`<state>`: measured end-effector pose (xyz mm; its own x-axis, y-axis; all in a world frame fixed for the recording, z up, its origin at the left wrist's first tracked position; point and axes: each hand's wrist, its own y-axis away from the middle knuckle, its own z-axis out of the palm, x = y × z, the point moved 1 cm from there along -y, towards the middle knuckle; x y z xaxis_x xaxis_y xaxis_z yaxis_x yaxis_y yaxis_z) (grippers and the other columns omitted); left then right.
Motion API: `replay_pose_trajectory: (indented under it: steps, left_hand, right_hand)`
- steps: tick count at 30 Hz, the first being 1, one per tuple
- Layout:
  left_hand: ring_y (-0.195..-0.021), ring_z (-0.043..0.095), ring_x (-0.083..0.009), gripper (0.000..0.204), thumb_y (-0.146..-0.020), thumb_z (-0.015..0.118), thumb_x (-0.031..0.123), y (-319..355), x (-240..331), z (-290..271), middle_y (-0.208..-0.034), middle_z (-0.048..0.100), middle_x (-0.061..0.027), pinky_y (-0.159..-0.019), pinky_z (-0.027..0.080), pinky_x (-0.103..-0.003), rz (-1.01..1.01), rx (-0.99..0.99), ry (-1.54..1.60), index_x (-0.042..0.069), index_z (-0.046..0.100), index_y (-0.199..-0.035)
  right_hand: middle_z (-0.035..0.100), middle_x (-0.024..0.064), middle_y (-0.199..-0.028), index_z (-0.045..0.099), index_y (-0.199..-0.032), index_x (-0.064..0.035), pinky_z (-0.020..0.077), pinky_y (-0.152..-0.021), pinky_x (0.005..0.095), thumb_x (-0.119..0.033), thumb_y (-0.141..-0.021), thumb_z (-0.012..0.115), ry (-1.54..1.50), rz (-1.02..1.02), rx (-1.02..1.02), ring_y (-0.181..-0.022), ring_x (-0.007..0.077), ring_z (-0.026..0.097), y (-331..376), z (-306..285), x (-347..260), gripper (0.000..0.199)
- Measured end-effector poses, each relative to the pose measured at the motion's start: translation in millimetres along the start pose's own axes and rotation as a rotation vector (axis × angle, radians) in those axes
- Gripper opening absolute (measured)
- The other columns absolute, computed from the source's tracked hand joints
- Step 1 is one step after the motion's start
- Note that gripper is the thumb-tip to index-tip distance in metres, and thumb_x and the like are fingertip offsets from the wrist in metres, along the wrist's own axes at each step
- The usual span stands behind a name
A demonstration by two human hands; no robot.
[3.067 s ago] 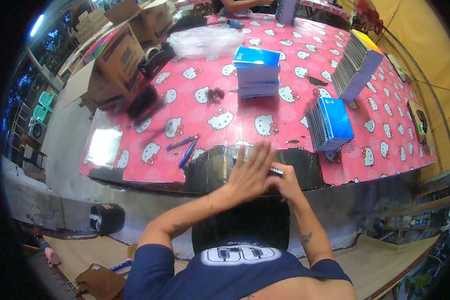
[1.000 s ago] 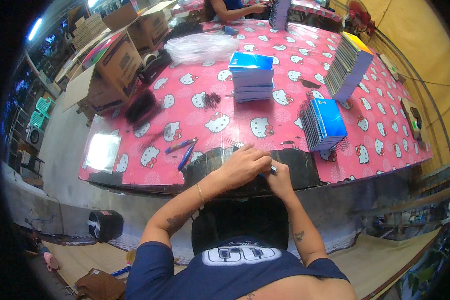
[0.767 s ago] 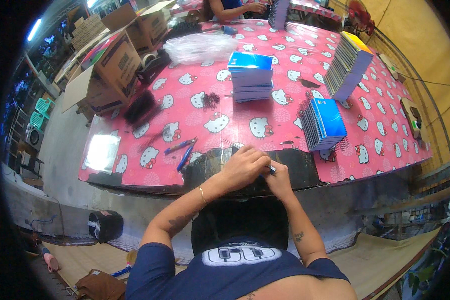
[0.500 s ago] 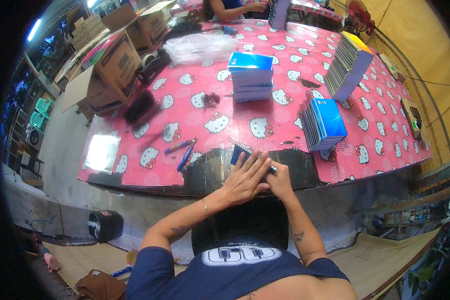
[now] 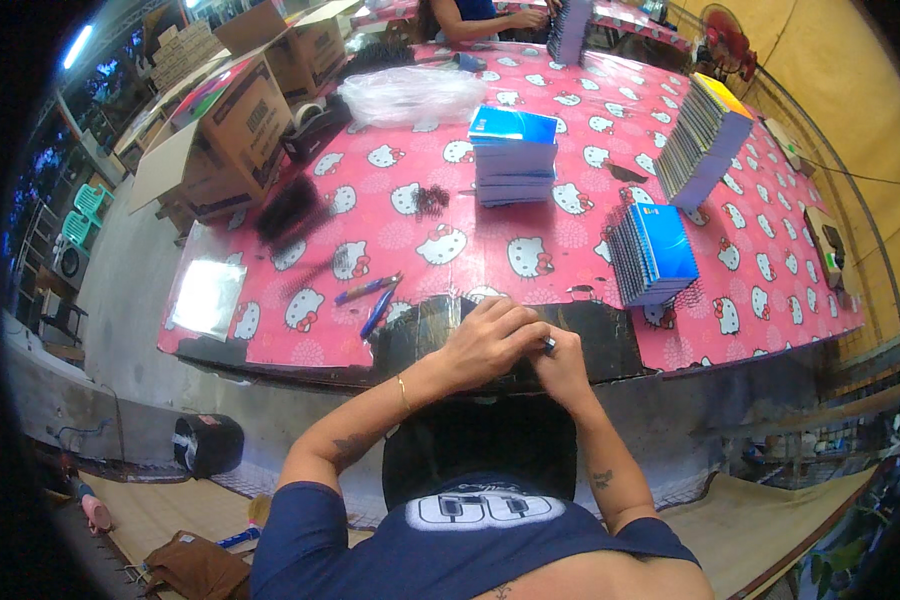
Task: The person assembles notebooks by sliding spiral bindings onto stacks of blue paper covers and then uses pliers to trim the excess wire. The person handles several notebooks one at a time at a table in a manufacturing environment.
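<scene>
Both my hands meet at the table's near edge, over a dark bare patch [image 5: 425, 335]. My left hand [image 5: 488, 342] is closed, its fingers bent over a small dark blue spiral notebook that is now almost wholly covered. Against its fingertips, my right hand [image 5: 562, 362] is curled shut round a small thing with a dark and pale end [image 5: 549, 344]; its kind cannot be made out. Left of my hands lie two slim blue-handled tools, a red-and-blue one [image 5: 362, 291] and a blue one [image 5: 378, 312], crossing near their tips.
Blue notebooks stand stacked at the centre [image 5: 513, 160] and right [image 5: 658, 260], beside a taller yellow-topped stack [image 5: 705, 140]. Black coils [image 5: 292, 212] and a clear plastic bag [image 5: 410, 97] lie leftward, near an open carton [image 5: 220, 140]. A co-worker [image 5: 465, 22] sits across the table.
My left fingers, which lay stretched over the notebook, have bent inward, and the notebook's blue cover has gone from sight. My right hand stays nearly in place. The view has shifted slightly.
</scene>
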<state>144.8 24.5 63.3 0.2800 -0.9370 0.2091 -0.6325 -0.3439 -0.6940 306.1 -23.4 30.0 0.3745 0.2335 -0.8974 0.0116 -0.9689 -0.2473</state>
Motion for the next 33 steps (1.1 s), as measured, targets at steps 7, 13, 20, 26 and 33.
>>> replay_pose_trajectory:
  steps: [7, 13, 20, 26, 33]
  left_hand:
    - [-0.095, 0.060, -0.0195, 0.037, -0.083, 0.081, 0.024, 2.0, -9.4, -17.3, -0.101, 0.058, -0.0048, -0.083, 0.047, -0.036, -0.255, -0.012, 0.312, 0.011, 0.056, -0.107]
    - [-0.098, 0.052, -0.0065, 0.046, -0.089, 0.081, 0.026, -14.9, 12.1, 6.0, -0.103, 0.052, 0.0006, -0.083, 0.045, -0.026, -0.654, 0.117, 1.493, 0.013, 0.043, -0.112]
    - [-0.120, 0.057, -0.0385, 0.049, -0.089, 0.073, 0.032, 80.8, -77.3, -49.9, -0.129, 0.059, -0.0197, -0.103, 0.045, -0.046, -0.748, -0.014, -0.207, 0.005, 0.058, -0.128]
    - [-0.102, 0.062, -0.0374, 0.036, -0.100, 0.057, 0.032, 127.7, -89.7, -83.7, -0.112, 0.065, -0.0192, -0.089, 0.048, -0.047, -0.753, -0.076, -0.514, 0.005, 0.062, -0.123]
    - [-0.088, 0.072, -0.0266, 0.034, -0.103, 0.052, 0.025, 62.8, 1.5, -30.2, -0.109, 0.069, -0.0181, -0.079, 0.060, -0.037, -1.382, 0.131, 1.339, -0.001, 0.057, -0.123]
  right_hand:
    - [0.069, 0.0165, -0.100, 0.064, -0.124, 0.0004, 0.0531, -0.081, 0.0358, -0.008, -0.089, 0.067, -0.168, 0.129, -0.217, -0.095, 0.0207, 0.070, 6.7, -15.3, -30.8, 0.037]
    - [0.062, 0.0101, -0.126, 0.057, -0.135, -0.0021, 0.0451, -0.101, 0.0341, -0.018, -0.095, 0.069, -0.459, -0.119, -0.093, -0.115, 0.0202, 0.060, -2.6, -58.4, -58.7, 0.045]
    - [0.065, 0.0089, -0.096, 0.068, -0.107, -0.0057, 0.0509, -0.075, 0.0336, -0.012, -0.095, 0.067, 0.052, -0.193, -0.002, -0.084, 0.0206, 0.063, -11.6, -63.2, -47.9, 0.014]
    - [0.065, 0.0093, -0.091, 0.069, -0.107, -0.0109, 0.0509, -0.069, 0.0398, -0.020, -0.092, 0.068, 0.770, -0.382, 0.041, -0.079, 0.0291, 0.065, -28.1, -19.2, -21.0, 0.018]
    - [0.065, 0.0073, -0.088, 0.069, -0.102, -0.0115, 0.0508, -0.067, 0.0409, -0.022, -0.092, 0.069, 0.792, -0.361, 0.068, -0.076, 0.0287, 0.065, -33.0, -20.7, -16.2, 0.015]
